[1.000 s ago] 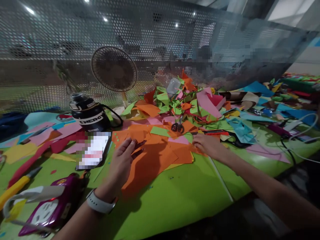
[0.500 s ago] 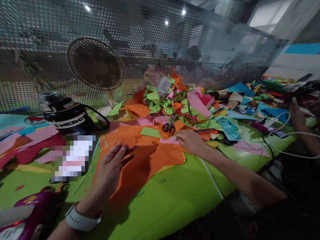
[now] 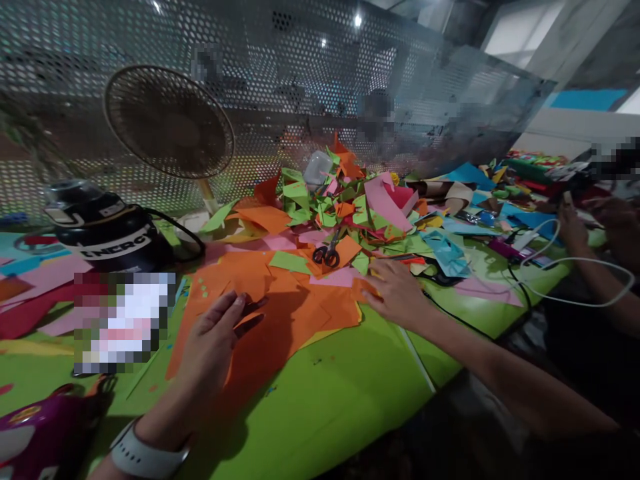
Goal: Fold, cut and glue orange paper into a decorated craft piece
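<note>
Orange paper sheets (image 3: 290,320) lie stacked on the green-covered table (image 3: 325,400), with a yellow edge showing beneath. Above their left part is my left hand (image 3: 213,343), its fingers apart and nothing visible in them. My right hand (image 3: 400,290) reaches in at the right edge of the stack. Its fingers are spread and close to an orange paper edge; whether they touch it is unclear. Black-handled scissors (image 3: 326,255) rest beyond the sheets, on orange scraps. Next to them are a green paper piece (image 3: 290,262) and a pink piece (image 3: 333,277).
A heap of coloured paper scraps (image 3: 350,200) rises behind, against a perforated metal screen (image 3: 300,87). At left stand a fan (image 3: 170,123), a black jug (image 3: 115,233) and a purple device (image 3: 40,427). White cable (image 3: 585,261) loops at right, near another person's hand (image 3: 573,223).
My right hand has drawn back from beside the green scrap near the scissors to the right edge of the orange sheets. My left hand stays over them. The view has shifted slightly right.
</note>
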A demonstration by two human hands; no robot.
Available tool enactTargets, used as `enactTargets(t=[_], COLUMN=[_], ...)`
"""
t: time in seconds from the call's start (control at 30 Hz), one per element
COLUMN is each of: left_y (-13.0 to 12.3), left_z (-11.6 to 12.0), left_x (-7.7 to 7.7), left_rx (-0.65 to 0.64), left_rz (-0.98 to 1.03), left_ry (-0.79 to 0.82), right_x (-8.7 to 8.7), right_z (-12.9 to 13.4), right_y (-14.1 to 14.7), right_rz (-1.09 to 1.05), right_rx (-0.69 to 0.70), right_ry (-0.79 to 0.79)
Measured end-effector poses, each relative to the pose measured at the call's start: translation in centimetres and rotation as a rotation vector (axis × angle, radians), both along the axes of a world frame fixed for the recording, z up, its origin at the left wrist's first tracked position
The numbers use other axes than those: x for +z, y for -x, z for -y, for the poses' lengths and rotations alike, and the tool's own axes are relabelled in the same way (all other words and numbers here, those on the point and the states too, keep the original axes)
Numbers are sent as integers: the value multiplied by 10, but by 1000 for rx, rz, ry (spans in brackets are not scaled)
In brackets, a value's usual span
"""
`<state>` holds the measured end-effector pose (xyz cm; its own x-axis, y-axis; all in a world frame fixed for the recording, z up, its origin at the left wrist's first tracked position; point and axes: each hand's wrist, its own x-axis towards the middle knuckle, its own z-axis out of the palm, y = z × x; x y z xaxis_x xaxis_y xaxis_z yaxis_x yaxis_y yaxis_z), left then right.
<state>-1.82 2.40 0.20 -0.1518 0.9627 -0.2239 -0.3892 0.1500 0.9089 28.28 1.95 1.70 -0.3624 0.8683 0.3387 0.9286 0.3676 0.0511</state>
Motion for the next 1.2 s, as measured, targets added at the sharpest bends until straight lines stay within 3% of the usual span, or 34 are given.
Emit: enactTargets(t=[0.13, 0.33, 0.57, 0.7, 0.77, 0.87, 1.07, 1.2], left_y=[-1, -1, -2, -5, -8, -13, -13, -10], left_z=[1, 2, 2, 4, 6, 6, 3, 4], left_x=[-2, -3, -1, 0, -1, -7, -16, -15], left_rx=[12, 0, -25, -48, -71, -141, -246, -302], left_rz=[6, 23, 17, 2, -8, -38, -177, -318], left_ry=[7, 12, -12, -16, 6, 11, -87, -126], right_x=[2, 3, 6, -9, -17, -17, 5, 8], right_z=[-11, -21, -36, -63, -78, -100, -132, -141], right_y=[-5, -6, 9, 41, 53, 57, 49, 59], right_rz=[125, 177, 176, 136, 204, 307, 351, 298], right_rx=[-115, -158, 113, 465, 521, 346, 50, -2], right_ry=[15, 66, 59, 191, 203, 173, 71, 15])
